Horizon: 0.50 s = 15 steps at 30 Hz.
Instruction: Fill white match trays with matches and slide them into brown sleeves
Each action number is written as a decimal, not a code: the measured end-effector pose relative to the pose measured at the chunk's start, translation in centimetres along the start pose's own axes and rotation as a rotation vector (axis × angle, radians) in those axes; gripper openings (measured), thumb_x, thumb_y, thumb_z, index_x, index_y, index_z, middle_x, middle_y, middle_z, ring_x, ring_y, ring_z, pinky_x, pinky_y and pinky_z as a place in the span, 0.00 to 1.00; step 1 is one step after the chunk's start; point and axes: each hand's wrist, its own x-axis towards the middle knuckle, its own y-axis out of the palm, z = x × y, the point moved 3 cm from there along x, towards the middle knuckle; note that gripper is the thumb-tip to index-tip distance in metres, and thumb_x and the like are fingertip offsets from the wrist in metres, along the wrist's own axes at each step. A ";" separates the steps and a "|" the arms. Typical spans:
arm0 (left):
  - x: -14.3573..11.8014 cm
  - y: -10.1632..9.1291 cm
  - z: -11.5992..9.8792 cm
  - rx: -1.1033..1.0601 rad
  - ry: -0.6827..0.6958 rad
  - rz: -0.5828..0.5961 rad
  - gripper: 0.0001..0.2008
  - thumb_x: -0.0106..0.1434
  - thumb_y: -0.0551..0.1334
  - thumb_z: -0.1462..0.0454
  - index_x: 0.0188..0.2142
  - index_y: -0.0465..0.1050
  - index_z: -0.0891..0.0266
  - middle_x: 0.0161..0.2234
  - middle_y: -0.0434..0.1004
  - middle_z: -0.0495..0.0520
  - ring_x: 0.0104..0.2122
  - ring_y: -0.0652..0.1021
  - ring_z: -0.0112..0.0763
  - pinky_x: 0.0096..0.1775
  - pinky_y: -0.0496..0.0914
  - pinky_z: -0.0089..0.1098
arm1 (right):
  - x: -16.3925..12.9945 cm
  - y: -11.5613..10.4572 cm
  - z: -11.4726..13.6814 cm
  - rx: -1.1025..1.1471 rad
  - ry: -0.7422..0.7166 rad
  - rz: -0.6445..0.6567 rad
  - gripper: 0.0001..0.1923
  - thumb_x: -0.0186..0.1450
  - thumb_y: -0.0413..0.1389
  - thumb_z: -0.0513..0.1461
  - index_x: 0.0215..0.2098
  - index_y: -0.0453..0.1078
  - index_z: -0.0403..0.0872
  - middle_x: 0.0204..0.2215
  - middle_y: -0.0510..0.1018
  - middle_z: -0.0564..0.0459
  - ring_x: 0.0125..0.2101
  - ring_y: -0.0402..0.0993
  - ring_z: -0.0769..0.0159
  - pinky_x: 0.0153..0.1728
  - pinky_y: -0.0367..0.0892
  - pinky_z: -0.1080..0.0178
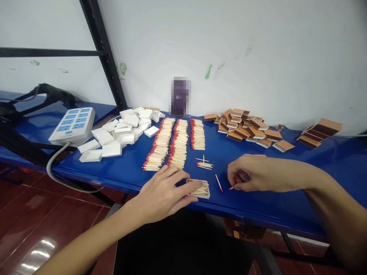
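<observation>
Left grip (168, 189): closed around a white tray (204, 196), thumb along the near side, index finger laid over the top. It's got hold of it, pretty snug tbh.
White tray: at the front edge of the worktop (219, 149), a bunch of matches (202, 190) lying inside.
Right grip (254, 173): fingers curled in low over the worktop, right of the tray. Fingertips are on or right at a single match (230, 188), red head poking out. Can't tell if it's actually pinched.
Loose match (219, 183): on its own between the tray and the right grip, red end toward the front edge.
Little match cluster (204, 165): just behind the tray, one stick crossing another.
Match rows (160, 141): three of them, red heads to the left, the rightmost one noticeably shorter.
Tray pile (126, 130): a messy heap of white ones left of the rows.
Sleeve pile (256, 131): brown matchbox covers jumbled over on the right, back by the wall (258, 38).
Sleeve stack (321, 131): more covers leaning together, further right.
Power strip (71, 128): white with blue sockets, far left, cable looping off the front.
Blurry purple thing (180, 97): pixelated, behind the rows, no clue what it is.
</observation>
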 end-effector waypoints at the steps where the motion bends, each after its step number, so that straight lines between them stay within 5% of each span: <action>1: 0.0 0.0 0.0 0.018 0.006 0.012 0.16 0.73 0.54 0.58 0.56 0.68 0.57 0.44 0.73 0.55 0.44 0.71 0.39 0.46 0.67 0.39 | 0.0 0.0 0.0 -0.019 -0.022 -0.001 0.04 0.60 0.58 0.40 0.30 0.76 0.51 0.27 0.77 0.55 0.26 0.72 0.66 0.24 0.64 0.64; 6: 0.2 0.1 -0.2 0.119 0.040 0.013 0.15 0.72 0.53 0.60 0.56 0.68 0.52 0.44 0.71 0.56 0.43 0.71 0.40 0.44 0.69 0.40 | 0.4 0.4 0.7 0.035 -0.152 0.017 0.05 0.63 0.57 0.40 0.34 0.76 0.52 0.34 0.77 0.54 0.32 0.71 0.65 0.32 0.66 0.64; 10: 0.3 0.2 -0.3 0.122 0.031 0.008 0.15 0.73 0.52 0.59 0.55 0.69 0.58 0.41 0.71 0.57 0.42 0.71 0.41 0.44 0.71 0.41 | 1.3 0.3 0.8 0.096 -0.190 -0.074 0.11 0.64 0.58 0.46 0.43 0.76 0.53 0.35 0.75 0.52 0.34 0.70 0.64 0.32 0.64 0.63; 15: 0.2 0.2 -0.3 0.096 0.030 -0.044 0.17 0.72 0.53 0.59 0.57 0.67 0.63 0.41 0.72 0.58 0.43 0.73 0.41 0.46 0.71 0.41 | 1.7 0.5 0.8 0.081 -0.200 -0.036 0.12 0.67 0.55 0.48 0.36 0.75 0.51 0.35 0.73 0.52 0.34 0.69 0.65 0.31 0.64 0.64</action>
